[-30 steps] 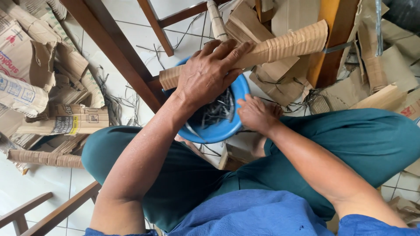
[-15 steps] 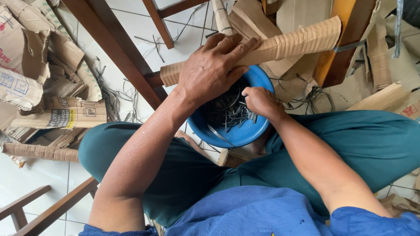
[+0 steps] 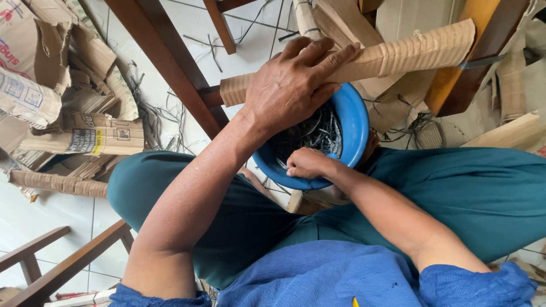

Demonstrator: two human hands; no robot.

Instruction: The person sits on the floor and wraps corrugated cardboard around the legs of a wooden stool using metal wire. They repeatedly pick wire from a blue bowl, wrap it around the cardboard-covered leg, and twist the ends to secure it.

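Our left hand [image 3: 290, 91] lies flat over a rolled cardboard tube [image 3: 398, 57], fingers wrapped down on it, pinning it across the rim of the blue bowl [image 3: 355, 122]. The tube's long axis runs from nine o'clock up toward two o'clock. Our right hand [image 3: 307, 164] sits at six o'clock of the left one, inside the bowl's near edge, fingers curled together among the thin dark strips [image 3: 318, 133]; we cannot tell whether they pinch one. The strips lie just toward twelve o'clock of those fingers, so the right hand is nearer them. Torn cardboard [image 3: 85, 136] litters the tiled floor at nine o'clock.
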